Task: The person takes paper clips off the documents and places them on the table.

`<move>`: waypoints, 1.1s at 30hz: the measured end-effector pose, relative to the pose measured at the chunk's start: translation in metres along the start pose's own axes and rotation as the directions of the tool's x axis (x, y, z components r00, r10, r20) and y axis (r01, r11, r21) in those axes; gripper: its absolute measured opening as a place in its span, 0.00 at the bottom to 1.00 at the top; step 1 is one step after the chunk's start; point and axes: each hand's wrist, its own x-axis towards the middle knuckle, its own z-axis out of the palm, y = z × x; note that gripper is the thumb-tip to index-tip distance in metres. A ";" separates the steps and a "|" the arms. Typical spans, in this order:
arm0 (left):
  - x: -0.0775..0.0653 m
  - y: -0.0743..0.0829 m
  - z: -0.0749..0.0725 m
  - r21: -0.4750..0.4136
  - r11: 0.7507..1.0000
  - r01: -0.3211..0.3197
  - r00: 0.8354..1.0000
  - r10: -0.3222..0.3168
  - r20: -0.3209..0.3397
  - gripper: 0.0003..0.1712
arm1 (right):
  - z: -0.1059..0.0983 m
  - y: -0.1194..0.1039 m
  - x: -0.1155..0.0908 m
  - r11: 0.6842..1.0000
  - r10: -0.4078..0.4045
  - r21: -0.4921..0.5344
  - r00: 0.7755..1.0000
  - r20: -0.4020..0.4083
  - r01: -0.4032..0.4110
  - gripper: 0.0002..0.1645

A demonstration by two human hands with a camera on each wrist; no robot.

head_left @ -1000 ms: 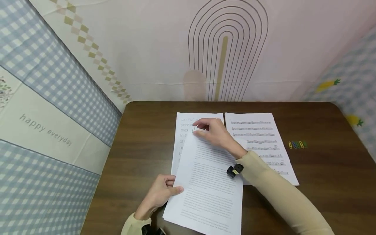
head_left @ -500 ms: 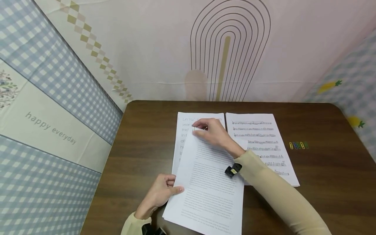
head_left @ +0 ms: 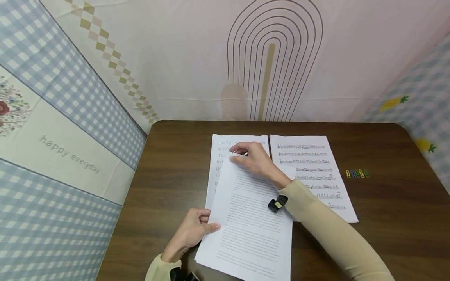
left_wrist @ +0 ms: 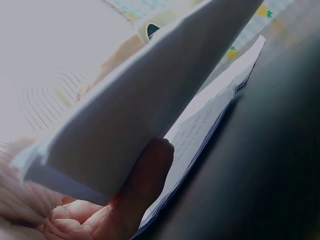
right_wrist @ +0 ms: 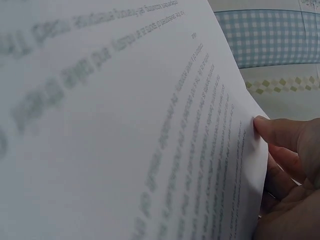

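Note:
A stack of printed pages (head_left: pixel 249 222) lies tilted on the brown table (head_left: pixel 386 218), partly lifted. My left hand (head_left: pixel 191 232) grips its left edge, with the thumb (left_wrist: pixel 145 185) pressed against the stack (left_wrist: pixel 150 100). My right hand (head_left: pixel 256 159) pinches the stack's top left corner. In the right wrist view its fingers (right_wrist: pixel 287 137) hold the page edge (right_wrist: pixel 150 125). A thin grey loop (head_left: pixel 233 154), seemingly a paper clip, shows at that corner. Under the stack lies a sheet with large print (head_left: pixel 221 156).
A sheet of music (head_left: pixel 311 171) lies flat to the right of the stack. Several coloured paper clips (head_left: pixel 356 173) sit in a row further right. Patterned cloth walls (head_left: pixel 70 117) enclose the table on the left, back and right.
Both hands and the papers keep their places. Only the head view has shifted slightly.

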 end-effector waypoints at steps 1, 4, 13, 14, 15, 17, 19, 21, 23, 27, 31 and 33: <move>0.000 0.000 0.000 -0.002 1.000 0.001 1.000 -0.001 0.002 0.16 | 0.000 0.000 0.000 1.000 0.004 0.003 1.000 -0.001 -0.004 0.11; 0.000 0.000 0.000 -0.007 1.000 0.002 1.000 -0.002 0.007 0.17 | 0.000 -0.001 0.000 1.000 0.009 0.006 1.000 -0.005 -0.009 0.11; 0.000 -0.001 0.001 -0.042 0.999 -0.009 1.000 0.010 0.021 0.17 | -0.003 -0.002 0.000 1.000 0.004 0.022 1.000 -0.010 -0.004 0.13; 0.000 -0.001 0.001 -0.042 0.999 -0.009 1.000 0.010 0.021 0.17 | -0.003 -0.002 0.000 1.000 0.005 0.025 1.000 -0.011 -0.004 0.12; 0.000 -0.001 0.002 -0.043 0.999 -0.009 1.000 0.010 0.021 0.17 | -0.004 -0.002 0.000 1.000 0.007 0.025 1.000 -0.011 -0.007 0.12; 0.000 -0.001 0.002 -0.040 0.999 -0.011 1.000 0.012 0.020 0.17 | -0.004 -0.003 0.000 1.000 0.012 0.028 1.000 -0.014 -0.011 0.12; 0.000 0.000 0.003 -0.038 0.999 -0.014 1.000 0.015 0.018 0.17 | -0.005 -0.003 0.000 0.999 0.016 0.033 1.000 -0.018 -0.015 0.11; 0.001 0.000 0.003 -0.040 0.999 -0.020 1.000 0.020 0.017 0.17 | -0.006 -0.004 0.000 0.999 0.019 0.036 1.000 -0.022 -0.018 0.11; 0.001 0.000 0.004 -0.044 0.999 -0.023 1.000 0.024 0.019 0.17 | -0.006 -0.004 0.000 0.999 0.018 0.042 0.999 -0.026 -0.017 0.12; 0.001 0.001 0.004 -0.051 0.998 -0.024 0.999 0.025 0.028 0.17 | -0.007 -0.003 0.000 0.999 0.022 0.049 0.999 -0.026 -0.021 0.12; 0.002 0.002 0.005 -0.059 0.998 -0.019 0.999 0.021 0.032 0.17 | -0.007 -0.002 0.000 0.998 0.036 0.058 0.999 -0.029 -0.035 0.12; 0.002 0.003 0.005 -0.069 0.998 -0.013 0.999 0.015 0.031 0.17 | -0.007 -0.002 -0.001 0.997 0.044 0.067 0.998 -0.034 -0.042 0.12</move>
